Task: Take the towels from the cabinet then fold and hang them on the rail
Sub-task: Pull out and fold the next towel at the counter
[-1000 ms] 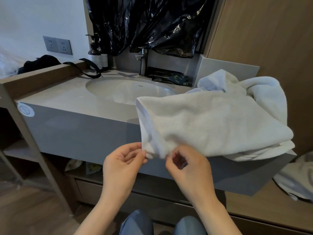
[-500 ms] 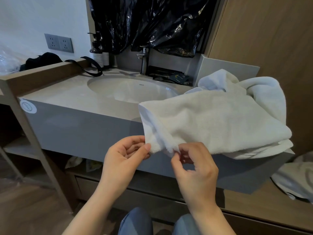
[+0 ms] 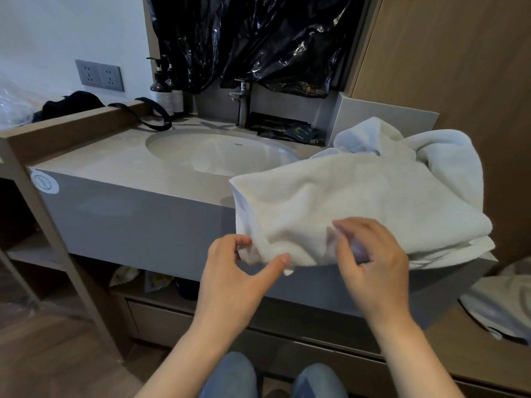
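Note:
A white towel lies loosely folded on the right end of the grey vanity counter, its near edge hanging over the front. My left hand holds the towel's lower left corner, fingers curled over it and thumb stretched under the edge. To its right, my right hand is at the towel's front edge with its fingers curled; it is blurred, so a pinch cannot be made out. A second white towel lies bunched on the low wooden ledge at the right. No rail is in view.
A sink basin and tap sit behind the towel, with dark pump bottles and a black strap at the back left. Black plastic sheeting hangs above. A wooden panel bounds the right side; a drawer lies below.
Both hands have shifted right along the towel's front edge. My right hand has loosened its pinch and is moving; my left hand now has the corner in its fingers.

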Demonstrator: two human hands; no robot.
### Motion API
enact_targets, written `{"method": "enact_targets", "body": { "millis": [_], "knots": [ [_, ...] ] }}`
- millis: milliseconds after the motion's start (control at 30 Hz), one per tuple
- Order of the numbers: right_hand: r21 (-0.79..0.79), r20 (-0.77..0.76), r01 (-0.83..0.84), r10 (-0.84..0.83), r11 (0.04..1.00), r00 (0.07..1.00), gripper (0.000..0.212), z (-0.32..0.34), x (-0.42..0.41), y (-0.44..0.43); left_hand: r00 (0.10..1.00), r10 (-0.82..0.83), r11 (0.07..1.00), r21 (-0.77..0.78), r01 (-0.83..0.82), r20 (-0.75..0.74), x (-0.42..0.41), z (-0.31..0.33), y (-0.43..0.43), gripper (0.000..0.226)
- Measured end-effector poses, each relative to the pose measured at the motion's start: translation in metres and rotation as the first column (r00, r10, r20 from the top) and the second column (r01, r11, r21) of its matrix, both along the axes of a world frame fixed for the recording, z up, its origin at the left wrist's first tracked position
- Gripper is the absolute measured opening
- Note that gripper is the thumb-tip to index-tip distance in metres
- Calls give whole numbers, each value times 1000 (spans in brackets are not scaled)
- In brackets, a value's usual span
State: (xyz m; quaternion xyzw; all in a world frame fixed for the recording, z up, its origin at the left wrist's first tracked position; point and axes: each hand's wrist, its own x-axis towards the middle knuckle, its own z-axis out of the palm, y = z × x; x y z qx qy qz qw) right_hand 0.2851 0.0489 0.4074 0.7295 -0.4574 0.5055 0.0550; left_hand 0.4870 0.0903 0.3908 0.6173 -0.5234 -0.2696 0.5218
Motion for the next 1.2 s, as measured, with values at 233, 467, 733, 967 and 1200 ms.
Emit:
{"method": "enact_targets", "body": {
  "millis": [233,467,733,967,1200],
  "knots": [
    [193,-72,59,-46,979,996,28,6,-16,-14,998,60,994,-95,-58,20,-22,-15,-6,40],
    [278,-36,25,-16,960,999,31,8,-22,-16,973,-115,984,-158,83,-201,13,-16,4,25],
    [298,1,-28,28,954,1000,25,13,-28,-20,951,-230,947,-271,170,-205,36,16,3,19],
    [284,37,-43,33,958,999,28,15,-34,-25,918,-351,912,-290,291,-184,30,14,0,43],
    [294,23,-55,50,954,998,25,16,-36,-26,951,-309,914,-278,295,-8,43,7,-4,78]
  ]
}}
